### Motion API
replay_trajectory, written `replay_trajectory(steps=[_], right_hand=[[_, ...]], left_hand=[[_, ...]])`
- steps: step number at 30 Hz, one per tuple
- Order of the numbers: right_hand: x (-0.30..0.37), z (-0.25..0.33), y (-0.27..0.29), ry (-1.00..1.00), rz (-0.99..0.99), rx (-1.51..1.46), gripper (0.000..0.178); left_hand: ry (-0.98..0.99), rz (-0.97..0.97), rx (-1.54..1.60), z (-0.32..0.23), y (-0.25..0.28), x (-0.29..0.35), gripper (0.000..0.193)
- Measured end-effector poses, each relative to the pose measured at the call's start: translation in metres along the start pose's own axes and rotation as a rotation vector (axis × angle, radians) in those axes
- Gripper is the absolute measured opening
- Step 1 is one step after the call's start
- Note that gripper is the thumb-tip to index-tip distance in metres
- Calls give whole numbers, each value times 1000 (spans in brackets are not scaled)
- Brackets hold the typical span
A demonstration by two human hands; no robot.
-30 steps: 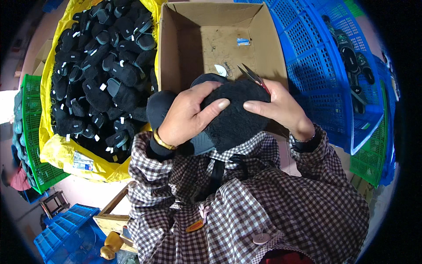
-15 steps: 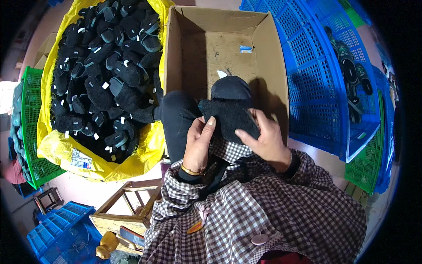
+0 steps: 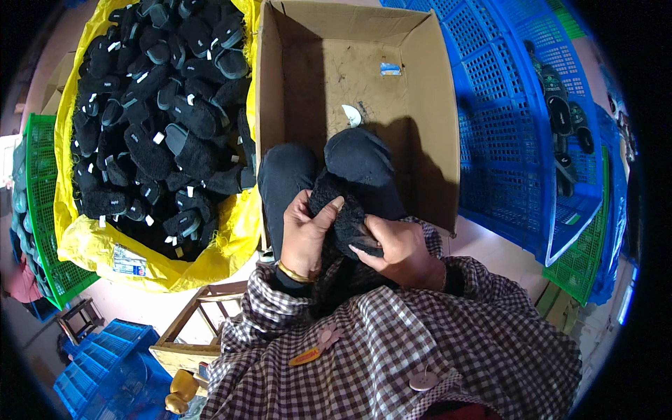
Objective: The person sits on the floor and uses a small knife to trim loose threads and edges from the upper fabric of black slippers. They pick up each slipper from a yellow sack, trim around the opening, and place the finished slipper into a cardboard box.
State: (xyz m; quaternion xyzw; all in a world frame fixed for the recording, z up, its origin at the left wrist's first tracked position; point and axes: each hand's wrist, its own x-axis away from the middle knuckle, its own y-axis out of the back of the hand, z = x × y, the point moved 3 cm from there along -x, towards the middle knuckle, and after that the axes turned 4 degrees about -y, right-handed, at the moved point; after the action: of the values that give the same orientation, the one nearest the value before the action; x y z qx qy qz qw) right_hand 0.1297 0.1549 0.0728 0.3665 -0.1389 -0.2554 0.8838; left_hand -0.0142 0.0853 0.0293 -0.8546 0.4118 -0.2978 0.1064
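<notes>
A black fuzzy slipper upper [image 3: 334, 210] is held over my lap, folded narrow between both hands. My left hand [image 3: 306, 234] grips its left side, thumb lying on top. My right hand [image 3: 401, 246] pinches the lower right end of the same piece, fingers closed on it. Beyond my knees stands an open cardboard box [image 3: 434, 140] with a white scrap [image 3: 352, 115] and a small blue-and-white packet [image 3: 390, 68] on its bottom. At the left, a yellow sack [image 3: 234, 241] is heaped with similar black fuzzy pieces [image 3: 136, 150], many bearing small white tags.
Blue plastic crates [image 3: 490, 129] rise at the right, one holding dark slippers [image 3: 560, 112]. A green crate [image 3: 59, 231] stands beyond the sack. Near my left side are a wooden stool [image 3: 189, 346], a wooden-looking knobbed tool [image 3: 182, 390] and a blue crate [image 3: 105, 371].
The slipper upper has gone from spread flat to folded narrow and come nearer my body. My right hand has moved left and down, closer to my left hand. The view has shifted slightly.
</notes>
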Motion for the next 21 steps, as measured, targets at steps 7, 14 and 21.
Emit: replay_trajectory(steps=[7, 14, 21], right_hand=[[-15, -3, -24, -340, 115, -433, 42], [-27, -25, -60, -373, 254, -701, 47], [-64, -15, -60, -547, 465, -1091, 32]], left_hand=[[-370, 66, -842, -33, 15, 8, 17], [-512, 309, -1241, -61, 8, 10, 22], [-673, 206, -1469, -68, -14, 23, 22]])
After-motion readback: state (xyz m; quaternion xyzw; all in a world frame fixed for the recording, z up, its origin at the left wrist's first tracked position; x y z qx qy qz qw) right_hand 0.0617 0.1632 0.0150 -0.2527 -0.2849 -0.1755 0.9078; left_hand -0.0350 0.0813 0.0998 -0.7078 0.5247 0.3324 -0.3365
